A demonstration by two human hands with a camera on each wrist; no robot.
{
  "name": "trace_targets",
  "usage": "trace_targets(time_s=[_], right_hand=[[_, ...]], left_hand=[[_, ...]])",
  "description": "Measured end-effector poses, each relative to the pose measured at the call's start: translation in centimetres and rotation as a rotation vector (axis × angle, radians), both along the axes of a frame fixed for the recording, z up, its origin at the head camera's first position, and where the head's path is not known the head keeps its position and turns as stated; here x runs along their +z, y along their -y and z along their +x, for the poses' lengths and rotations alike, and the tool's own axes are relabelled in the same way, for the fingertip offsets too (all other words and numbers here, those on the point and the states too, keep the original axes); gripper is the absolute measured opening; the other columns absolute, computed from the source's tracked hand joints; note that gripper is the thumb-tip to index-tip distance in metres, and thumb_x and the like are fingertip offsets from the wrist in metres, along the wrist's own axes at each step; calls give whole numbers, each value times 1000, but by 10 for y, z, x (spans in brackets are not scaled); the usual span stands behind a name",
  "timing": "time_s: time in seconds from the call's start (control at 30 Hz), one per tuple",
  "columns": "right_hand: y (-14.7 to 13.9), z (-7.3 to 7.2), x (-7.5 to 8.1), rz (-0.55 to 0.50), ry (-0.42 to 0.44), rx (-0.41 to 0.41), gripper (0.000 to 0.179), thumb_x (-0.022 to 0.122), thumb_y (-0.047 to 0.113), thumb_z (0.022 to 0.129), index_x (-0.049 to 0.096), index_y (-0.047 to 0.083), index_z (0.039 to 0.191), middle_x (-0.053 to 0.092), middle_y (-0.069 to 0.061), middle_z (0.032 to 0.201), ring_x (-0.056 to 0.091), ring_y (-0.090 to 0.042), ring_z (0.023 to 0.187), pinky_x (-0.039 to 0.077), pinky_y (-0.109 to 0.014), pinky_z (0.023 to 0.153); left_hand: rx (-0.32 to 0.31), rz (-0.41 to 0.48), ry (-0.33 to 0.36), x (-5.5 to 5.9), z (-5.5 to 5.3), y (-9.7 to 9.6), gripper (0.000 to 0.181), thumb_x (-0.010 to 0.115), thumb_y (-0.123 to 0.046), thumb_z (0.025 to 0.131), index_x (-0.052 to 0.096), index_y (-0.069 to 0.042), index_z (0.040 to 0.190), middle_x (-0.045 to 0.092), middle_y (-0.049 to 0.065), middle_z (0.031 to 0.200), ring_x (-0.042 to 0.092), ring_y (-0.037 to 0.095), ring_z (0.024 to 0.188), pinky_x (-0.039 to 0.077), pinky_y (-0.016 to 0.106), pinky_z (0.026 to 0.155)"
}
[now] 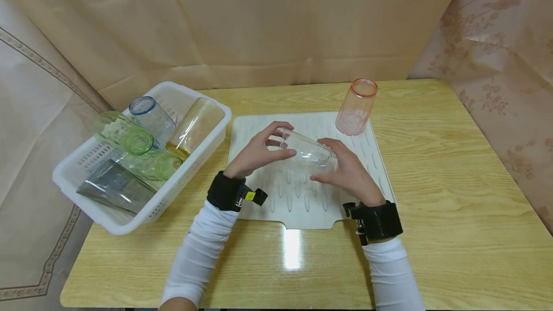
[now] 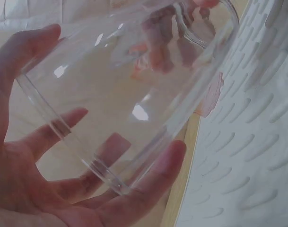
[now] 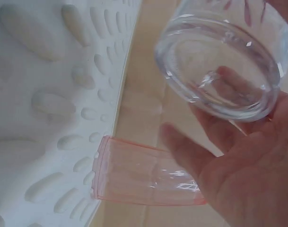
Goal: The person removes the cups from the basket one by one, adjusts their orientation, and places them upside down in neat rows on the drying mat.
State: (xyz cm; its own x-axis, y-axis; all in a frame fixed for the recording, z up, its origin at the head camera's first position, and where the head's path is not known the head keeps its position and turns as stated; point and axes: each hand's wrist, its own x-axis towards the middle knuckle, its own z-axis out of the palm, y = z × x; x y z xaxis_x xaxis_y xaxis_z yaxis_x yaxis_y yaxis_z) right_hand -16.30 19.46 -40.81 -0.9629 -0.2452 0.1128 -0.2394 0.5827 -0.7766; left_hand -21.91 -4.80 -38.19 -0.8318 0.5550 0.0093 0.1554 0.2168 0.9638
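Note:
A clear drinking glass [image 1: 308, 151] is held tilted above the white ridged mat [image 1: 276, 200]. My left hand [image 1: 263, 150] grips its thin rim end, with thumb and fingers spread around the wall, as the left wrist view shows. At the other end my right hand [image 1: 347, 172] holds the thick base [image 3: 219, 71], fingers and thumb on either side. Part of the right fingers shows through the clear base in the right wrist view. Behind the hands, a pink glass [image 1: 356, 107] stands on the mat's back right corner.
On the left, a white plastic basket [image 1: 190, 176] contains several glasses: a blue-rimmed glass [image 1: 151, 116], an amber glass [image 1: 196, 126], green glasses [image 1: 138, 140] and a grey glass [image 1: 116, 186]. The wooden table [image 1: 453, 181] extends right of the mat. A beige cloth [image 1: 259, 28] hangs behind.

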Motion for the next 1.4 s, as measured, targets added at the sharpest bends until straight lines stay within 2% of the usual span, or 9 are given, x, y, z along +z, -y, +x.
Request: trace_targets(time_s=[0.13,0.27,0.37,0.47,0.57,0.83,1.03,1.17,1.4], right_hand=[[-2,1,0,-59,-31,-3,86,90,22,68,45,10,140,45,-10,141,43,-30,127,36,-52,100],[-5,4,-2,-207,-20,-1,83,87,15,71,45,16,142,40,-3,146,35,-28,133,37,-58,98],[-7,5,-3,-320,-7,20,79,84,8,75,45,17,143,36,0,149,33,-27,135,39,-60,95],[-8,6,-4,-372,-8,42,77,81,4,76,45,15,143,34,1,150,32,-26,136,41,-59,95],[-7,5,-5,-398,0,60,75,80,0,77,45,12,143,33,1,151,33,-26,135,44,-55,93],[1,2,-15,-588,71,127,72,75,-9,78,44,8,141,36,-6,147,47,-33,117,53,-33,82],[3,3,-15,-581,92,97,67,74,-6,81,46,10,139,51,-10,128,57,-35,104,53,-27,76],[3,3,-11,-568,76,101,66,75,-6,80,48,10,138,48,-11,131,52,-35,107,53,-26,75],[2,0,-4,-529,54,127,65,74,-8,79,49,8,137,43,-7,139,49,-29,117,55,-32,77]], left_hand=[[19,37,11,-4,0,5,51,74,-16,86,50,-16,132,51,8,125,54,33,108,51,41,83],[39,88,30,-8,0,10,49,72,-13,87,50,-17,131,50,7,126,54,33,107,51,41,82],[43,136,63,-11,1,15,48,68,-9,89,49,-15,133,48,11,127,55,32,106,51,47,84],[46,171,90,-12,2,18,48,66,-8,91,47,-15,134,48,14,128,55,31,106,46,57,86],[41,192,105,-13,3,20,48,65,-8,92,46,-15,135,47,19,129,55,32,106,42,64,86],[38,221,110,-13,7,18,47,62,-5,93,44,-9,137,47,19,127,55,30,101,45,59,83],[29,244,106,-16,8,17,49,62,-4,93,41,-6,138,48,20,124,55,28,98,49,52,80],[27,259,94,-20,9,18,49,61,-4,93,42,-8,138,49,15,123,55,30,101,49,44,78],[14,311,118,-27,11,18,50,58,-2,94,39,-11,140,46,15,128,54,28,106,46,59,85]])
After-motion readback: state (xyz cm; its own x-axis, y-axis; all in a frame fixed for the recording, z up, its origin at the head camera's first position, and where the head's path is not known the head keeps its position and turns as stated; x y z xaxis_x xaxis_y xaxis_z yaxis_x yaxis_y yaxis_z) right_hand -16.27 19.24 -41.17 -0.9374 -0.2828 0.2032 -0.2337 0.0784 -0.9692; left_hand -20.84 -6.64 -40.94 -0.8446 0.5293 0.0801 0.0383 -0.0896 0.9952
